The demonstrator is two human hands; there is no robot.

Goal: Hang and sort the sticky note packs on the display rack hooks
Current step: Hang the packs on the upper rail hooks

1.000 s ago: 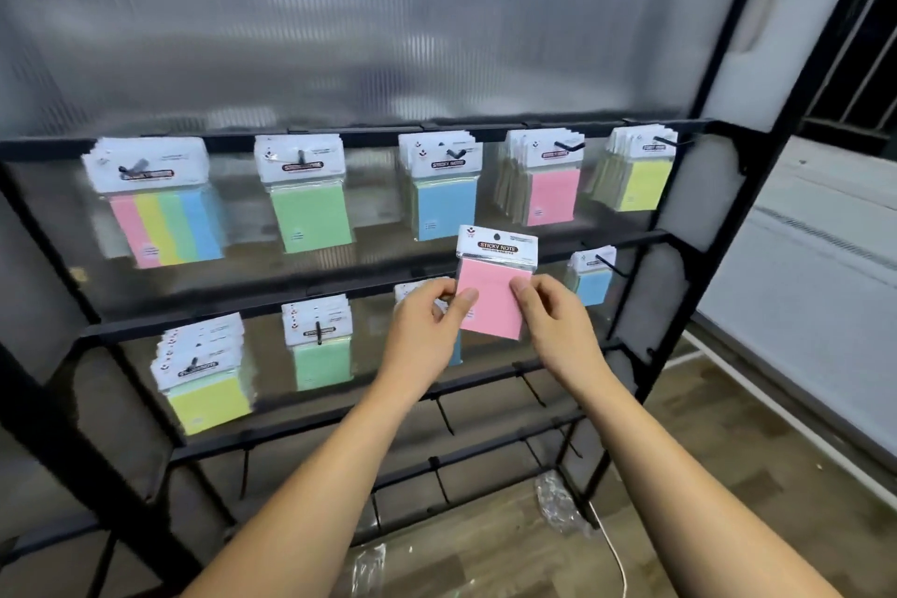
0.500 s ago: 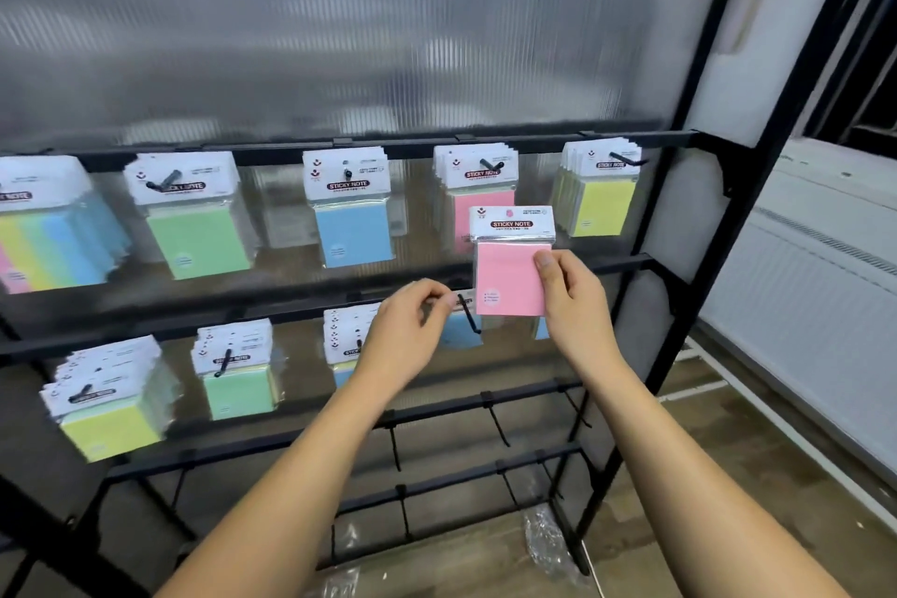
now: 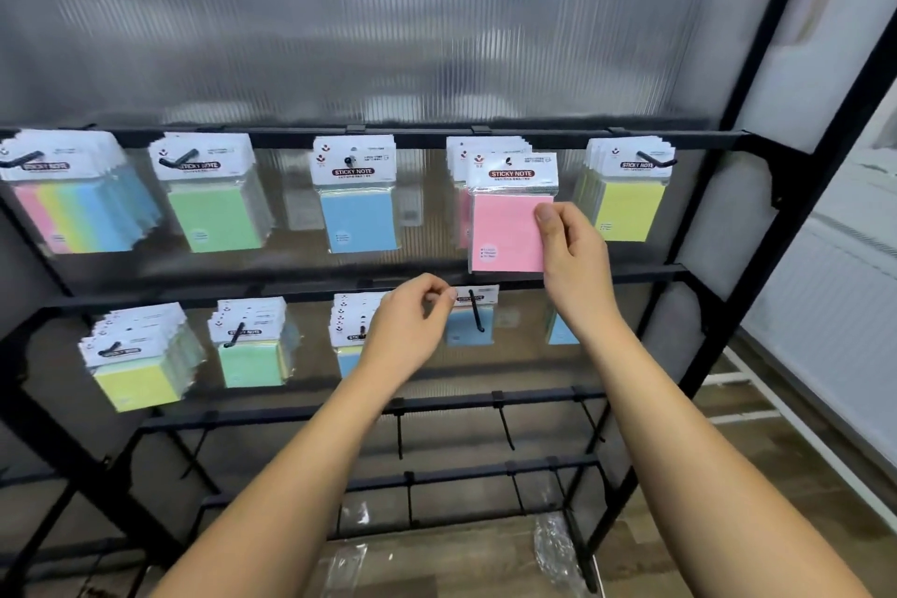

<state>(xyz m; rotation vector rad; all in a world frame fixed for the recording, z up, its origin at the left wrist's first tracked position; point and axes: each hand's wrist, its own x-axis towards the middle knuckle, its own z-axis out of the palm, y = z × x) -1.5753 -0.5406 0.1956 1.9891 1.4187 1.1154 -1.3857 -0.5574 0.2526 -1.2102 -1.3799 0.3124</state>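
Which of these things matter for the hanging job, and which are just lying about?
Part of the job:
- pink pack, gripped by the right hand
- pink stack on its top-row hook
- left hand, holding nothing
- display rack

Just lying about:
- plastic wrapping on the floor
- white radiator

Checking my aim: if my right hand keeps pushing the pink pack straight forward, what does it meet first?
Probably the pink stack on the top-row hook; the pink pack in your right hand is right before it, though depth is unclear.
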